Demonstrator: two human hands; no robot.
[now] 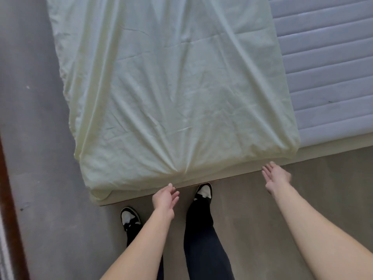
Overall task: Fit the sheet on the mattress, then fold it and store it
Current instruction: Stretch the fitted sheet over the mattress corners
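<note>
The left hand's (164,197) fingers were loosely curled and held nothing, the thumb tip right at the sheet's (161,87) lower hem, low centre of the frame; whether it touched the cloth could not be told. The right hand's (275,175) fingers were spread and relaxed, palm turned up, holding nothing, just below the bed's edge at right of centre and apart from the sheet.

The pale sheet covered the mattress (331,63) from upper left down to the lower middle, pulled over the near end, with creases fanning out from a gathered point just above the left hand. Its near left corner hung bunched. At upper right the ribbed grey mattress lay bare. Two black-and-white shoes (203,191) stood on the floor (262,209) below the bed edge.
</note>
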